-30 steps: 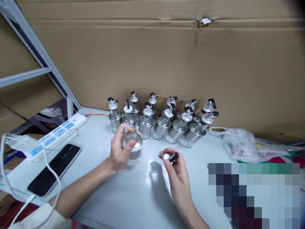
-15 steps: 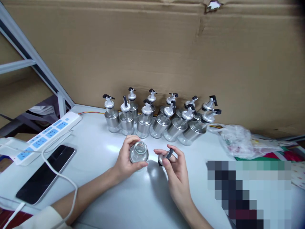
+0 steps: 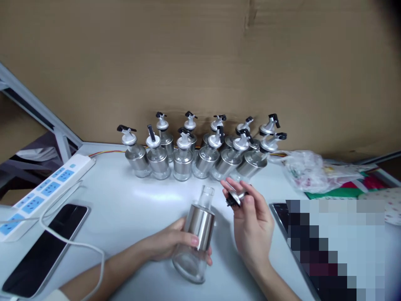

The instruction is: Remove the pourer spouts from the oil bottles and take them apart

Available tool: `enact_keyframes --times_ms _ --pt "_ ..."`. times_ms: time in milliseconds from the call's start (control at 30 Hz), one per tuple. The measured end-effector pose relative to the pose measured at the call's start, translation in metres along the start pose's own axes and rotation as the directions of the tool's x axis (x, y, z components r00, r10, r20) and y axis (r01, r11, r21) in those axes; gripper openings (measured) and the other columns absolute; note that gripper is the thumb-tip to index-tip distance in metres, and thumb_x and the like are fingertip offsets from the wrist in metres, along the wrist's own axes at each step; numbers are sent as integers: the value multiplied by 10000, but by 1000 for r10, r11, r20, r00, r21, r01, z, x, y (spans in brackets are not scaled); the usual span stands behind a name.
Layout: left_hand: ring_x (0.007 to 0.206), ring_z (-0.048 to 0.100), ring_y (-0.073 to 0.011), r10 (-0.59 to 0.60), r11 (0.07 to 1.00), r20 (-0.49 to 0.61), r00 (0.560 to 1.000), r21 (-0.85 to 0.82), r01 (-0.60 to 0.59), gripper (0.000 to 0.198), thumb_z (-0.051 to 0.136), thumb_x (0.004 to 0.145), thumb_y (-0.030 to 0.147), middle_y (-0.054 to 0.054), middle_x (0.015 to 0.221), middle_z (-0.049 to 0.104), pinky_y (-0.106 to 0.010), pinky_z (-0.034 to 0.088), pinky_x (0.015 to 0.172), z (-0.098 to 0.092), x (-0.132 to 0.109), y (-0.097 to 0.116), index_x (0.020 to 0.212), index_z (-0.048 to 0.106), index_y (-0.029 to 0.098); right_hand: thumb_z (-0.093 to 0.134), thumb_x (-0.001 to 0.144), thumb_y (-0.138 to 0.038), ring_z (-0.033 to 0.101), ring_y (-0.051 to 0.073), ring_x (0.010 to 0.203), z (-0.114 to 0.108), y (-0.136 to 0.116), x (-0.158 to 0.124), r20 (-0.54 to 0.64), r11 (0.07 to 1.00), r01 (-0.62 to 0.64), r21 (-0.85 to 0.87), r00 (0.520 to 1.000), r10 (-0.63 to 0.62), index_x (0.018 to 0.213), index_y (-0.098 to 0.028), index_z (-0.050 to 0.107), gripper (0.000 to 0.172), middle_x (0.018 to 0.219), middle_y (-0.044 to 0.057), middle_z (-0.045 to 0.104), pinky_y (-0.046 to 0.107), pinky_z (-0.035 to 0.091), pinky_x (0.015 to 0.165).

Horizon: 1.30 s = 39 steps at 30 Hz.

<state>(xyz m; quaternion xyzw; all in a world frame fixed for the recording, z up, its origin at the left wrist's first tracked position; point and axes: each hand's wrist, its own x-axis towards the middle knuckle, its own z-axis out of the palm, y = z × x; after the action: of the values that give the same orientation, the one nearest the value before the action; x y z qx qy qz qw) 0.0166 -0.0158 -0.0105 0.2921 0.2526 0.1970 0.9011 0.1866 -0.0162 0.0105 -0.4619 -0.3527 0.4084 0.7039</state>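
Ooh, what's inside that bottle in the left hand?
No liquid shows in the bottle through its clear neck or base. Its shiny metal sleeve covers the middle, so I can't see inside there.

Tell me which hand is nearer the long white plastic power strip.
Left. The left hand is right of the power strip; the right hand is farther right, beyond the silver-sleeved glass bottle.

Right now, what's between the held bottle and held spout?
Head view: only a gap showing tabletop separates the bottle from the spout in the right hand.
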Motion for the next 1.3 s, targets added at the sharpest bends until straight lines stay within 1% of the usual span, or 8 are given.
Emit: enact_keyframes --times_ms 100,200,367,567,733,1000,1167,1300 --pt "716 670 -179 -77 997 52 996 18 76 500 791 602 370 -60 807 665 -307 487 706 -4 0 6 958 517 151 617 827 -302 573 240 1155 1 0 8 34 995 -93 28 995 92 1155 -286 581 330 1205 69 638 472 396 1010" --pt "710 654 -167 -147 986 138 979 101 134 480 806 595 384 -48 801 659 -298 478 699 -7 -2 12 920 541 151 620 828 -323 608 235 1100 1 1 11 35 989 -148 12 988 147 1183 -278 531 368 1157 77 658 468 414 991" --pt "767 647 -153 -151 977 195 969 177 117 513 801 608 423 -35 844 660 -282 466 734 -7 -2 16 975 548 170 607 848 -331 638 215 1036 0 -1 9 152 993 -120 -22 981 122 1107 -292 566 264 1123 52 672 439 457 947" --pt "792 631 -164 -158 965 212 964 240 105 536 786 613 473 -58 860 653 -299 463 750 -10 -1 14 966 557 142 576 872 -340 648 211 1028 -1 1 9 258 992 -101 -72 959 116 1199 -324 557 328 1192 51 647 448 488 933" --pt "812 629 -166 -112 955 163 980 292 60 579 764 636 497 -58 885 639 -297 467 734 -10 -2 10 1031 515 154 541 897 -310 619 210 1095 -3 1 9 326 993 -35 -112 943 70 1282 -367 494 392 1248 37 617 444 499 945" --pt "767 626 -149 -48 943 76 996 332 20 643 748 621 546 -32 868 629 -266 469 679 -3 -7 8 1064 451 187 600 839 -254 482 258 1255 -5 -1 5 535 956 160 -246 845 -4 1431 -377 236 706 1406 70 455 494 446 996" --pt "701 618 -136 83 953 -24 996 293 -72 698 771 599 535 -37 846 606 -229 458 607 2 -9 4 1090 448 158 603 815 -229 433 265 1287 -7 0 2 611 939 260 -223 788 -74 1354 -355 266 648 1417 87 401 498 402 1023" --pt "695 615 -139 137 969 -22 990 211 -130 614 766 632 497 -30 821 603 -241 467 619 4 -8 5 1053 477 156 792 623 -419 334 321 1340 -10 0 3 652 898 304 -319 758 -25 1398 -328 203 978 1472 114 283 495 388 1029"
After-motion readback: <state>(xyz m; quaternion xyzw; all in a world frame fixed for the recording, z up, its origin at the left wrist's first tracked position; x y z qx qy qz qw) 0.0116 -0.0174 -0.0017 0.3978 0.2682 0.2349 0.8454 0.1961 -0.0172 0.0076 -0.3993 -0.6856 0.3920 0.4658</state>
